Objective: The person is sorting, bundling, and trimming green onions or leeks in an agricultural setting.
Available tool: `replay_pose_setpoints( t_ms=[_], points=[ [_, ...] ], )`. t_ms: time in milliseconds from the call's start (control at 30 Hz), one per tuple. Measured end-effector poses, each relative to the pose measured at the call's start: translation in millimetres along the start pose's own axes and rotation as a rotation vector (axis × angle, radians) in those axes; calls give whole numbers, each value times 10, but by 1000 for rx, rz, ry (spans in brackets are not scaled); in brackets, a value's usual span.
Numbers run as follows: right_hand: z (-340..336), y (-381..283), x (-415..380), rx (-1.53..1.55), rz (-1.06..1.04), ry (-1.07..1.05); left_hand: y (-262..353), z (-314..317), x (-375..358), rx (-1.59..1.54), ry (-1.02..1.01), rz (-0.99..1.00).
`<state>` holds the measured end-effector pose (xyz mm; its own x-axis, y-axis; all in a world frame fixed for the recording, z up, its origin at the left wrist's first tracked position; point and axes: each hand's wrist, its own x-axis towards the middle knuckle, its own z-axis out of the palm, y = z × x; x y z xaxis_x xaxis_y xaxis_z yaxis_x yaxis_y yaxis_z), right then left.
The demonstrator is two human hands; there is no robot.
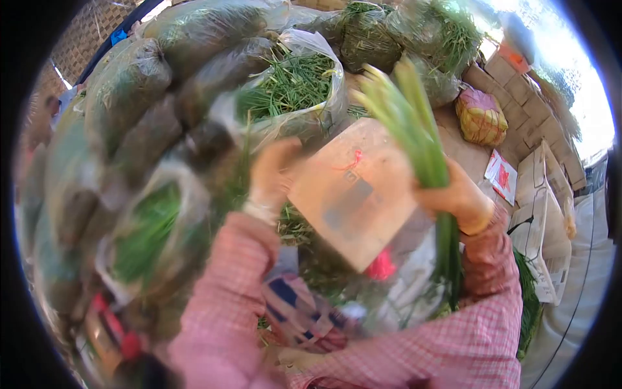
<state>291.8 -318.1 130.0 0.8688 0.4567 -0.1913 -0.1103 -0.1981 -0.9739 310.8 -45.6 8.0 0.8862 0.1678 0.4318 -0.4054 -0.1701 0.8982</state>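
My right hand (461, 196) grips a bunch of green onions (424, 152), its fingers wrapped round the stalks. The pale ends point up and away, and the dark leaves hang down past my wrist. My left hand (274, 170), smeared by motion, is held out at the left side of a cardboard box (382, 188). Its fingers look parted, and nothing shows between them. The box top carries a dark printed patch and a piece of red string (355, 160). Below its near corner lies a bright pink-red bundle (381, 264).
Clear plastic bags stuffed with greens (210, 29) crowd the left and back. An opened bag (291, 84) shows loose green stalks, and another (148, 230) stands nearer. At right are a pink wrapped bundle (483, 115), a red-and-white packet (501, 175) and an upright carton (541, 220).
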Motion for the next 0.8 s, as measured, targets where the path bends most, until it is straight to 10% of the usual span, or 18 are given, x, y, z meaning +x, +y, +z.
replay_pose_setpoints(
  t_ms=[200, 400, 633, 800],
  points=[
    [-695, 1290, 41, 31, 223, 292, -2019, 558, 117, 1160, -368, 63],
    [-647, 1844, 543, -383, 188, 404, -1827, 1184, 265, 1235, -888, -455],
    [-310, 2299, 1465, -756, -382, 317, -1944, 1936, -98, 871, -467, -304],
    [-410, 2522, 1638, -1510, 280, 211, -1675, 1345, -4, 751, -630, -56]
  ],
)
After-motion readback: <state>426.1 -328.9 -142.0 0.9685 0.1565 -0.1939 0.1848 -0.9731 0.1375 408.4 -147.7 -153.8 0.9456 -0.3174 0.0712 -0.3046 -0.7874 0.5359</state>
